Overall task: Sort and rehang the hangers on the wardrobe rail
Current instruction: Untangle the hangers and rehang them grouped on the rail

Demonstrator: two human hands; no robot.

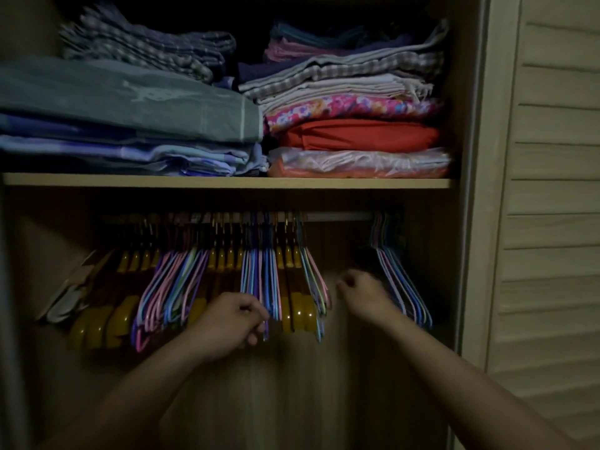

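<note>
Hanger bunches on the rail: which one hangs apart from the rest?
The small bunch of thin pastel hangers at the rail's right end, behind the right hand. Bare rail separates it from the mixed run leftward.

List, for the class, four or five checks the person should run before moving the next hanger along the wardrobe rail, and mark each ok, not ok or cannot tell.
1. Free stretch of rail to receive a hanger: ok, a bare gap lies between the two groups.
2. Thin coloured hangers gathered apart from the yellow hangers: not ok, they alternate in the main bunch.
3. Sorted group at right holds one kind only: ok, only thin coloured ones show.
4. Left hand has a firm grip on a hanger: cannot tell, fingers curl at the thin hangers' lower ends.
5. Right hand free: cannot tell, fingers curled, too dim.
</note>
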